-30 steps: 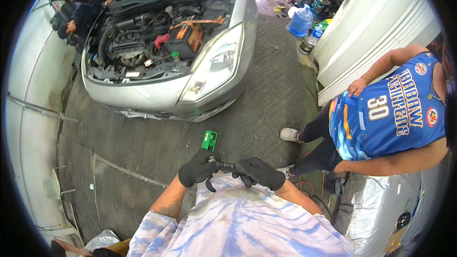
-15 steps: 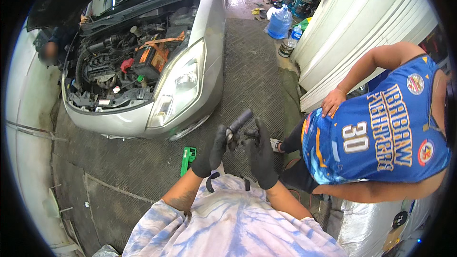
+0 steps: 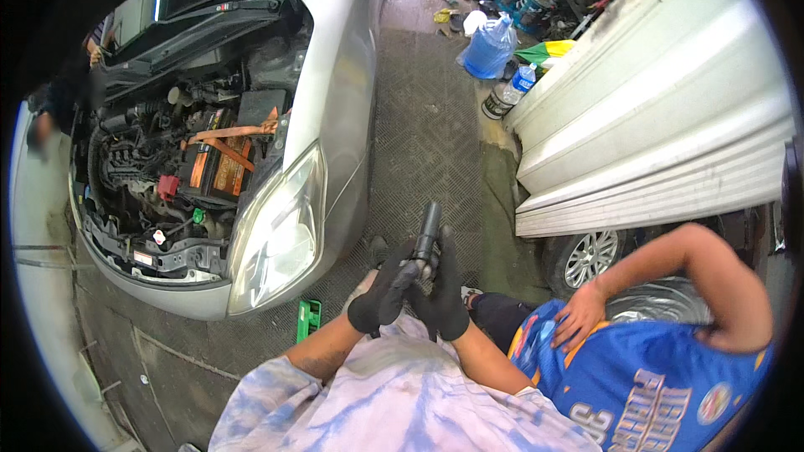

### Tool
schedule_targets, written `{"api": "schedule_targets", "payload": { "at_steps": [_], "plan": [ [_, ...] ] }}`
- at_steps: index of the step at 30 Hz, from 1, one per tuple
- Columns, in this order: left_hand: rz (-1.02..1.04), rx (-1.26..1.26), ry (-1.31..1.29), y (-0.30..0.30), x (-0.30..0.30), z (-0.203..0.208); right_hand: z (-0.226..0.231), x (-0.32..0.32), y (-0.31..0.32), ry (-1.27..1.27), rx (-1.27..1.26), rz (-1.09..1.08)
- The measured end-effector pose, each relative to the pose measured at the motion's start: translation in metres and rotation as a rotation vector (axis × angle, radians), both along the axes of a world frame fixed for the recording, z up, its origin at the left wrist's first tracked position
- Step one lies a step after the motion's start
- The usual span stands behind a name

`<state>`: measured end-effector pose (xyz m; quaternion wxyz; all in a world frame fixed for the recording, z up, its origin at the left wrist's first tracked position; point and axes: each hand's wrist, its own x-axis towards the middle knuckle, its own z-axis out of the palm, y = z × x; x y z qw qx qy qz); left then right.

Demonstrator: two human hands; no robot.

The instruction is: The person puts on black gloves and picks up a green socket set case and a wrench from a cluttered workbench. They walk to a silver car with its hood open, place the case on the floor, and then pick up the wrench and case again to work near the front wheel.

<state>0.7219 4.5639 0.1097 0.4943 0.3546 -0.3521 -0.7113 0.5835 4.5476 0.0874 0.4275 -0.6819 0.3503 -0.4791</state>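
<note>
In front of my chest, both of my dark-gloved hands come together around a black cylindrical part [image 3: 430, 230]. Its smooth round end points up and away from me, and its lower end is hidden among my fingers. My left hand [image 3: 383, 297] closes on it from the left. From the other side my right hand [image 3: 442, 300] grips it, with a finger lying along the cylinder. What kind of part it is does not show.
A silver car [image 3: 276, 251] with its engine bay exposed stands at left. A green plastic object [image 3: 309, 321] lies on the floor near its bumper. Close on my right is a person in a blue jersey [image 3: 636, 368]. Beyond are a white corrugated panel [image 3: 653, 100] and a wheel [image 3: 591, 258].
My right hand has moved in against the cylindrical part, which has turned more upright. My view has shifted, and the person at right appears lower.
</note>
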Motion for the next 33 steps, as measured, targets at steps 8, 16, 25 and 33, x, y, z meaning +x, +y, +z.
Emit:
{"api": "schedule_targets", "payload": {
  "at_steps": [8, 16, 25, 33],
  "plan": [
    [-0.115, -0.048, 0.057, -0.14, 0.003, 0.012, 0.043, 0.003, -0.135, 0.342, -0.206, -0.247],
    [-0.07, 0.039, -0.008, -0.244, -0.016, -0.001, 0.078, -0.008, -0.274, 0.279, -0.252, -0.164],
    [0.077, -0.329, -0.518, -0.374, -0.055, 0.016, 0.078, -0.058, -0.433, 0.166, -0.169, 0.093],
    [0.273, 0.462, 0.187, -0.448, -0.122, -0.073, 0.076, -0.11, -0.529, -0.039, 0.051, 0.174]
  ]
}}
